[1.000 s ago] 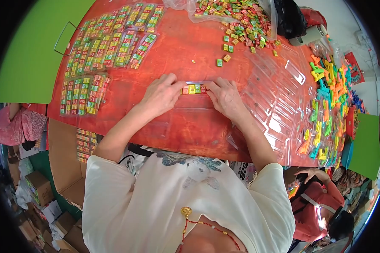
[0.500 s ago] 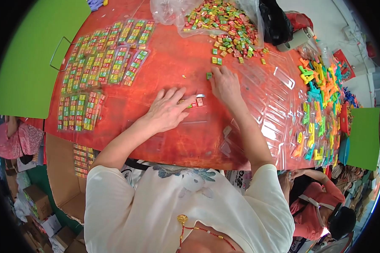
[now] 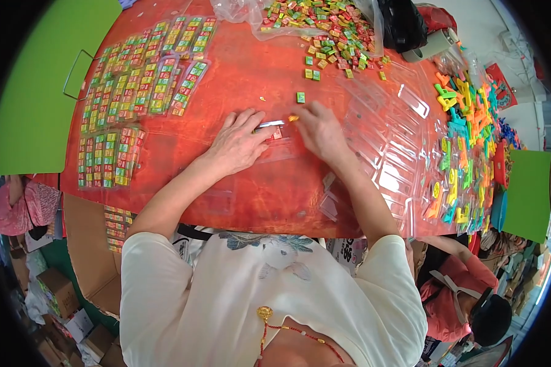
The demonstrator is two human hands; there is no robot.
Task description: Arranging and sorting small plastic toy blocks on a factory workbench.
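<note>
My left hand [image 3: 237, 140] lies palm down with its fingers spread over a clear plastic blister tray [image 3: 281, 153]. Red-and-white small boxes [image 3: 276, 133] show in the tray beside its fingers, and a shiny silvery strip [image 3: 272, 123] sits just above them. To the right, my right hand [image 3: 320, 131] is slightly blurred, its fingertips pinched on a small yellow box [image 3: 293, 118]. A single green small box [image 3: 300, 97] lies on the red table beyond my right fingertips. My left palm and fingers hide part of the tray.
Filled blister trays [image 3: 119, 85] lie in rows at left. Loose coloured boxes [image 3: 330, 30] spill from a plastic bag at the back. Clear trays [image 3: 386, 153] are stacked right, beside toy guns [image 3: 465, 134]. A cardboard box [image 3: 92, 244] stands at lower left; another person [image 3: 459, 287] is at lower right.
My right hand has come away from the green box and now holds a yellow one near the tray. My left hand stays on the tray. The whole view has shifted slightly.
</note>
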